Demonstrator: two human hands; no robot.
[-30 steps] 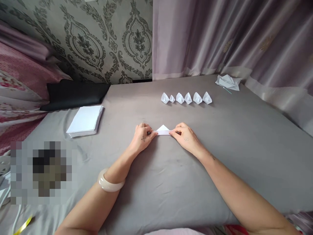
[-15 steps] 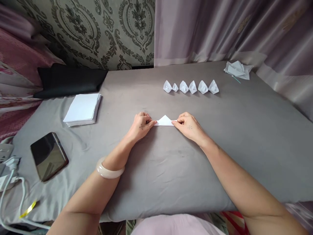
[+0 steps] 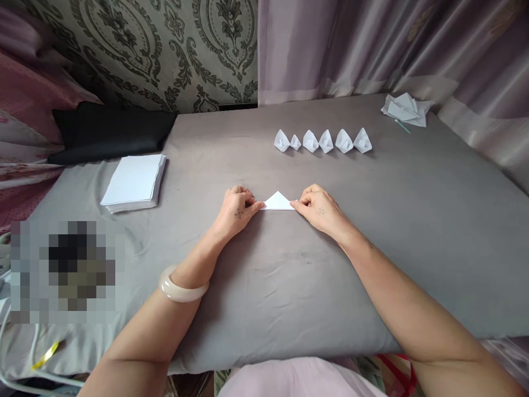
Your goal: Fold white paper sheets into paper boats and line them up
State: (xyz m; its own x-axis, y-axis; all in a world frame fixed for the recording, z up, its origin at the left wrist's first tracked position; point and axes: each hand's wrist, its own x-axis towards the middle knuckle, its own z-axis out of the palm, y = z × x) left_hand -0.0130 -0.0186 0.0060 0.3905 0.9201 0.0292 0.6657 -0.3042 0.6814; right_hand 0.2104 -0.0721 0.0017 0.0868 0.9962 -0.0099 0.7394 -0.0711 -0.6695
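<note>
A folded sheet of white paper (image 3: 278, 202) lies on the grey cloth in front of me, with a pointed peak at its middle and a straight lower edge. My left hand (image 3: 239, 208) pinches its left end between thumb and curled fingers. At the other end, my right hand (image 3: 316, 205) grips the paper in the same way. The fingertips hide both ends of the sheet. Beyond the hands stands a row of several small folded paper boats (image 3: 311, 141), one of them smaller than the others.
To the left is a thick stack of white paper (image 3: 134, 181), with a black folded cover (image 3: 111, 132) behind it. A blurred-out patch hides the near left area, close to white cables (image 3: 35, 347) and a yellow strip (image 3: 46, 355). Loose papers (image 3: 406, 108) lie at the far right.
The view has shifted slightly. At the paper's ends the folded edge now slopes more evenly from the peak; both hands keep their pinch. The phone at left is now blurred out.
</note>
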